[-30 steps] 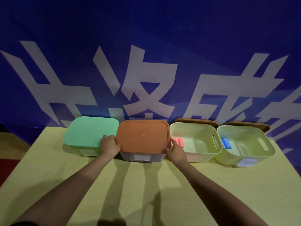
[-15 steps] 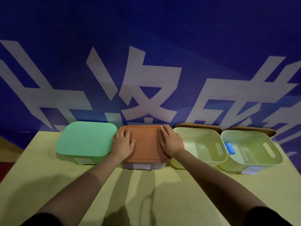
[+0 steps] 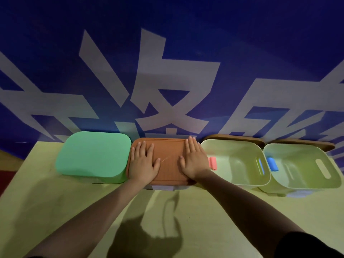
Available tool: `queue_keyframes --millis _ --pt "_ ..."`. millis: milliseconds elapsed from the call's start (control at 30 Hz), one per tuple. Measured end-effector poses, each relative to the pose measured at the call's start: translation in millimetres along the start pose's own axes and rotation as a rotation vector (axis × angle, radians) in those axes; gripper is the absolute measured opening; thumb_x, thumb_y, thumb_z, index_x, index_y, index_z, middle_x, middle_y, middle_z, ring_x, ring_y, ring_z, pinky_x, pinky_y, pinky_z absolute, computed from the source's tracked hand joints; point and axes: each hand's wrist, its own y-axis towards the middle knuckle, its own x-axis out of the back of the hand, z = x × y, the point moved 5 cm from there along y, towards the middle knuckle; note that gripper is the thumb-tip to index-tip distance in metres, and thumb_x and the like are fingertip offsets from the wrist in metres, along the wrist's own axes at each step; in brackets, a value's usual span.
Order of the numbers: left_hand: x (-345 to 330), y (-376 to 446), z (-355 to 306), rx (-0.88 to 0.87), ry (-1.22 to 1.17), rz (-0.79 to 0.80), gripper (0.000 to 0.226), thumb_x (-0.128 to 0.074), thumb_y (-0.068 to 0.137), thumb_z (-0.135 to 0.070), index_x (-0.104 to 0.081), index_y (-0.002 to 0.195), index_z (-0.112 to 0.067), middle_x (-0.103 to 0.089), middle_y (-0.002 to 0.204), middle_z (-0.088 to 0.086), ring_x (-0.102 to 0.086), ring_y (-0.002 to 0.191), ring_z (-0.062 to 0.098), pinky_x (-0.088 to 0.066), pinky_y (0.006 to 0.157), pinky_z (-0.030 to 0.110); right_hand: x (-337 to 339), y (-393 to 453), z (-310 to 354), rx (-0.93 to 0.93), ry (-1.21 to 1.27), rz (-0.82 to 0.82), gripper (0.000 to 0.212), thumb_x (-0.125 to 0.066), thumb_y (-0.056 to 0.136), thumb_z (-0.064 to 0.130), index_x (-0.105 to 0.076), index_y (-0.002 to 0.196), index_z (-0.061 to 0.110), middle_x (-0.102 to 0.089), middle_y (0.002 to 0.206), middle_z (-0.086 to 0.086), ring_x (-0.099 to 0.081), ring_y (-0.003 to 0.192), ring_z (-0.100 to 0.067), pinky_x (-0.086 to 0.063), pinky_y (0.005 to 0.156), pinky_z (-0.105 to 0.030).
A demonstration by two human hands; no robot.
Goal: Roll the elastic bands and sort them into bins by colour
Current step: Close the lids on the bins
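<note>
Four bins stand in a row at the table's far edge. My left hand (image 3: 143,162) and my right hand (image 3: 193,161) lie flat, fingers straight, on the brown lid (image 3: 168,164) of the second bin. To its left stands a bin closed by a green lid (image 3: 93,155). To its right are two open pale green bins: one (image 3: 234,144) holds a rolled pink band (image 3: 213,163) at its left wall, the far right bin (image 3: 299,148) holds a rolled blue band (image 3: 272,164).
Two brown lids (image 3: 232,137) lean behind the open bins against the blue banner wall (image 3: 167,62). The yellow-green table (image 3: 204,220) stretches toward me, crossed by my forearms and their shadows. White labels (image 3: 163,188) sit on the bin fronts.
Both hands left the brown lid's side edges and moved on top of it, now lying flat with fingers spread. The view has come closer to the bins.
</note>
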Motion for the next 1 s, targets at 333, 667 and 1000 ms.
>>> queue_keyframes --millis 333,667,1000 --pt "-5 1 -3 -0.011 -0.009 -0.043 0.08 -0.027 0.081 -0.062 -0.044 0.141 -0.012 -0.04 0.146 0.021 -0.029 0.139 0.038 -0.016 0.117 0.05 -5 -1 -1 -0.036 0.079 -0.071 0.074 -0.021 0.093 0.051 -0.015 0.152 0.006 -0.011 0.16 -0.011 -0.006 0.149 -0.024 -0.003 0.119 -0.033" --pt "11 -5 -2 -0.058 -0.074 -0.071 0.052 -0.037 0.086 -0.048 -0.061 0.121 -0.017 -0.052 0.138 0.01 -0.035 0.137 0.03 -0.017 0.114 0.054 15 -25 -9 -0.093 0.507 -0.254 0.055 -0.029 0.094 0.03 -0.038 0.145 0.012 -0.029 0.156 -0.006 -0.023 0.145 -0.022 -0.023 0.118 -0.038" --pt "43 -32 -119 -0.192 -0.364 -0.027 0.033 -0.048 0.093 -0.029 -0.057 0.123 -0.017 -0.052 0.131 0.004 -0.048 0.118 0.025 -0.039 0.098 0.037 25 -89 -78 -0.215 0.612 -0.301 0.041 -0.043 0.098 0.017 -0.046 0.138 0.01 -0.045 0.145 -0.008 -0.039 0.136 -0.022 -0.029 0.111 -0.029"
